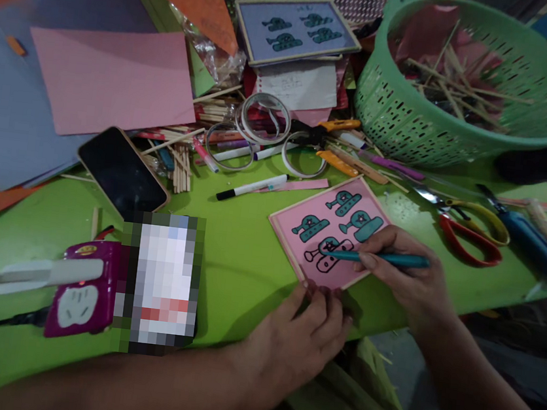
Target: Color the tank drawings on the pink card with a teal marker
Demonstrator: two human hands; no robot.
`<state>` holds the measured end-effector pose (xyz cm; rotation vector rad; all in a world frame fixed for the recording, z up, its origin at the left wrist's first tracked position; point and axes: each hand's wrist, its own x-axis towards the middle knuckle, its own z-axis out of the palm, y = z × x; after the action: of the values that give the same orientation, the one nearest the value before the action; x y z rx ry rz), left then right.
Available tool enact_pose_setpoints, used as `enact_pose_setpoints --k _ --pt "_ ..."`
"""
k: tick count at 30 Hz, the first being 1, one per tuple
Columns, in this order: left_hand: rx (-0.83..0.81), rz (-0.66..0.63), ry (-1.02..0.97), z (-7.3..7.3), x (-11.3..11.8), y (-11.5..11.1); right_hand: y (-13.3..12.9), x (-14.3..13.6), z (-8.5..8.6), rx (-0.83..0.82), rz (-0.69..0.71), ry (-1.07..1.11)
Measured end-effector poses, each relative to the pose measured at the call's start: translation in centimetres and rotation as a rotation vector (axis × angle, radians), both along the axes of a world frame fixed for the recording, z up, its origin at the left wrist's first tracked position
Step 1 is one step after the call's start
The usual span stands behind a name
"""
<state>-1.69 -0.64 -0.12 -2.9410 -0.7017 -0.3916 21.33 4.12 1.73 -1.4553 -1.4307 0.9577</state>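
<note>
A pink card (334, 226) with a pale stick frame lies on the green table. It bears several black-outlined tank drawings; the upper ones are filled in teal, and the lowest is teal only in its top part. My right hand (405, 282) pinches a teal marker (403, 260), whose tip is at that lowest drawing. The fingers of my left hand (301, 330) are bent over the card's near corner and hold it against the table. Part of the card's right edge is hidden behind my right fingers.
A green basket (410, 128) with thin sticks stands back right. Scissors (470, 237) and a blue-handled cutter (541, 239) lie right. Behind are tape rolls (266, 118), a capped marker (253, 187) and a framed blue card (298, 27). Left are phones (124, 171) and a purple power socket (83, 292).
</note>
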Motion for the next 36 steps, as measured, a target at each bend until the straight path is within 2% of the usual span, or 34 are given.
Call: enact_pose_setpoints --k 23,30,36 --pt "0.01 -0.022 0.043 0.12 -0.19 0.12 0.03 -0.28 0.52 -0.027 -0.031 0.006" --pt "0.015 -0.011 0.032 0.23 -0.12 0.12 -0.01 -0.07 0.1 -0.02 -0.015 0.022" --pt "0.016 -0.01 0.018 0.29 -0.06 0.15 -0.29 0.22 0.04 -0.015 -0.096 0.062"
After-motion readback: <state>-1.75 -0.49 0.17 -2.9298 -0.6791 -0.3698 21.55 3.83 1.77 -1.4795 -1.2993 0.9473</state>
